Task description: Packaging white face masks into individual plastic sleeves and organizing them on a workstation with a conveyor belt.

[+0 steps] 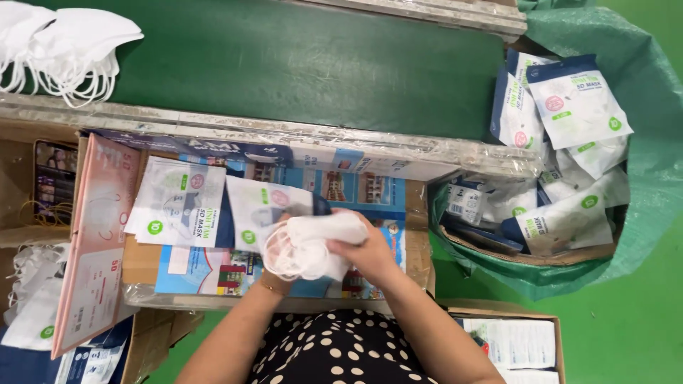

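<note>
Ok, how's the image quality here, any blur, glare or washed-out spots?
Head view: even, bright light with soft shadows; the masks between the left hand and right hand are slightly blurred and nearly washed out; glare streaks the plastic wrap along the bench edge; the white stack top left also loses detail.

Packed mask pouches [569, 135] fill a green-lined box [640, 235]; loose white masks [64, 43] lie on the green belt [299, 64].

A cardboard tray [420, 213] serves as the worktop. A stack of pouches [178, 203] lies at its left; a pink box [96, 242] leans left of the stack. Beyond the tray, masks [67, 43] lie on a green belt [299, 57].
</note>
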